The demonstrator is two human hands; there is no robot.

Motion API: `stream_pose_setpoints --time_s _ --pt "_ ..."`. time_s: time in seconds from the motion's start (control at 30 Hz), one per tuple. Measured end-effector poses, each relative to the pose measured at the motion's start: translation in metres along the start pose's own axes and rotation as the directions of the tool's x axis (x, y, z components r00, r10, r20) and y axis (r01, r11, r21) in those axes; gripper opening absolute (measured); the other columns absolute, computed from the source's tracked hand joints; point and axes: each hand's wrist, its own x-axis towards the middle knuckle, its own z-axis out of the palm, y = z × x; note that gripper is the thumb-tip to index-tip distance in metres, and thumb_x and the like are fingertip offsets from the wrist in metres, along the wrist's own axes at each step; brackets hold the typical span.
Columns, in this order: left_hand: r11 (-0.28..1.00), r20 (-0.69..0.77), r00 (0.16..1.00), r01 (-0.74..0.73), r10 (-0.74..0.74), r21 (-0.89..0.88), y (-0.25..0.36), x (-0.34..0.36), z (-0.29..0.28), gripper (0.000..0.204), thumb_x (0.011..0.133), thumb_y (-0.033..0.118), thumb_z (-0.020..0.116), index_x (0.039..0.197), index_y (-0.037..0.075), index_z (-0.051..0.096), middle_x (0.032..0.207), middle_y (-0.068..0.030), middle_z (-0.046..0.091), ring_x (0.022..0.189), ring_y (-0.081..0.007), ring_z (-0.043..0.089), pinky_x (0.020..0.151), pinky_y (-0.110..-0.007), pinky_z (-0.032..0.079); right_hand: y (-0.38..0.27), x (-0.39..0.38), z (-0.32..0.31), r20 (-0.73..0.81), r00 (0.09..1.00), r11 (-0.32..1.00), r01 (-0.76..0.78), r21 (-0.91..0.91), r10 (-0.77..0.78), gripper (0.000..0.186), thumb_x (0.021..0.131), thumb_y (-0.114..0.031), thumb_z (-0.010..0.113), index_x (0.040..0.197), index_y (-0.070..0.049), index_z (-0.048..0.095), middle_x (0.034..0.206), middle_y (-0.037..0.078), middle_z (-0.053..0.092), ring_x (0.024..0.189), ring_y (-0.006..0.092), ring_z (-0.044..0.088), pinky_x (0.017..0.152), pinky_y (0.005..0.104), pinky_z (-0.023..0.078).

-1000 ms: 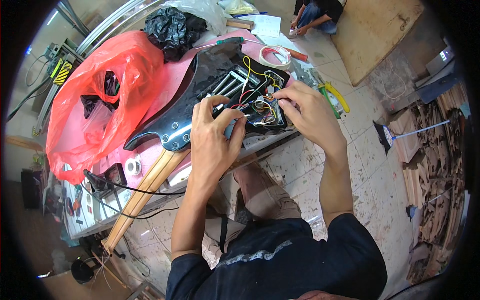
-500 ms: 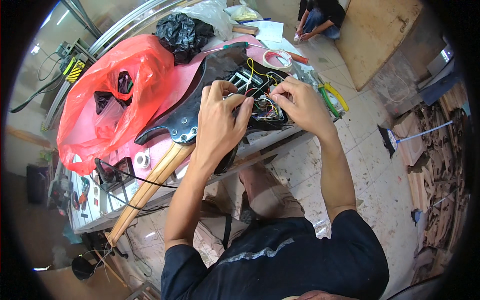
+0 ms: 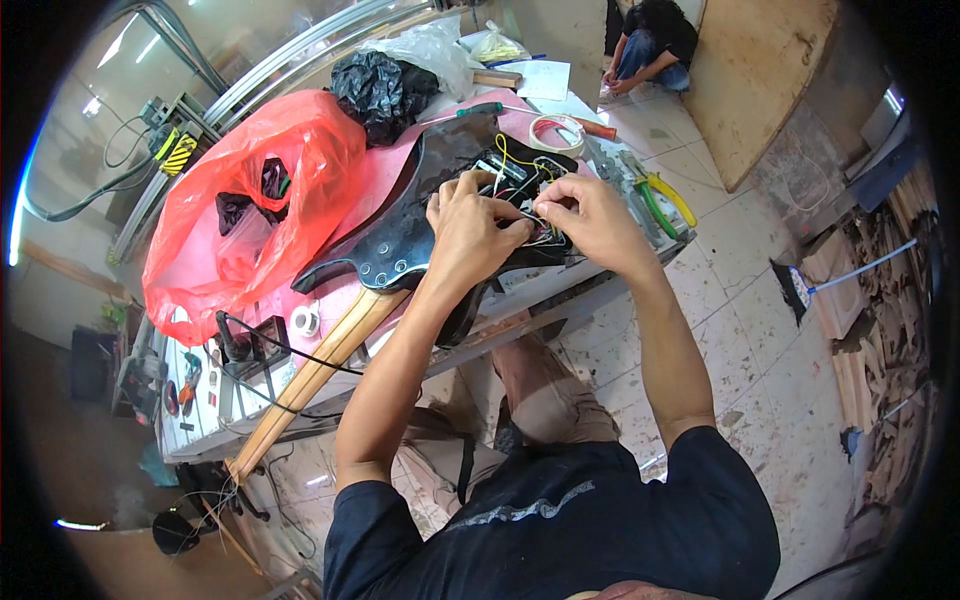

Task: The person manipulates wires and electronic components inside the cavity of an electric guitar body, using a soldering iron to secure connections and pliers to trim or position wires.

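A dark electric guitar body (image 3: 435,190) lies back side up on the workbench, its bare wooden neck (image 3: 325,370) pointing toward the lower left. Thin coloured wires, among them a yellow wire (image 3: 510,150), come out of its open cavity. Over the near side of that cavity is my left hand (image 3: 472,232), fingers bent and closed; what they pinch is hidden. From the right, my right hand (image 3: 602,225) pinches a thin wire at the cavity with thumb and forefinger. The two hands' fingertips are close together.
A red plastic bag (image 3: 330,150) and a black bag (image 3: 385,90) lie left of the guitar. Beyond it are a tape roll (image 3: 557,135), a screwdriver (image 3: 480,110) and green-yellow pliers (image 3: 655,200). A solder spool (image 3: 305,320) sits by the neck. Another person (image 3: 652,50) crouches farther off.
My hands have come closer together over the cavity, the left lowering its fingers toward the wires. The whole view has shifted slightly, so the bench sits further right and lower.
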Motion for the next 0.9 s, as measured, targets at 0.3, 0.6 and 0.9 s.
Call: stream_pose_setpoints --time_s 0.3,0.6,0.9 --pt "0.998 -0.052 0.997 0.056 -0.054 0.040 0.008 -0.016 -0.005 0.028 0.076 0.037 0.082 0.093 0.015 0.087 0.143 -0.0124 0.060 0.134 -0.0339 0.048 0.116 -0.051 0.029 0.002 -0.007 0.002 -0.089 0.992 0.958 0.063 -0.280 -0.091 0.018 0.089 -0.018 0.077 0.093 -0.001 0.075 0.080 0.008 0.063 0.072 0.0184 0.063 0.066 0.0338 0.049" --pt "0.989 -0.083 0.996 0.023 -0.035 -0.145 -0.003 -0.018 -0.005 0.021 0.079 0.032 0.084 0.094 0.018 0.087 0.139 -0.0137 0.061 0.132 -0.0351 0.049 0.116 -0.050 0.029 0.018 -0.023 -0.074 -0.421 0.881 0.779 -0.103 -0.619 -0.218 0.028 0.090 -0.025 0.077 0.105 -0.001 0.075 0.101 0.019 0.074 0.090 0.0323 0.072 0.083 0.0414 0.055" --pt "0.997 -0.073 0.997 0.017 -0.022 -0.074 -0.006 -0.020 -0.007 0.025 0.085 0.032 0.082 0.102 0.014 0.086 0.141 -0.0150 0.061 0.133 -0.0341 0.051 0.114 -0.047 0.036 0.024 -0.016 -0.069 -0.141 0.990 0.755 -0.110 -0.646 0.023 0.041 0.089 -0.027 0.078 0.119 0.000 0.071 0.108 0.023 0.074 0.104 0.0407 0.071 0.092 0.0474 0.054"
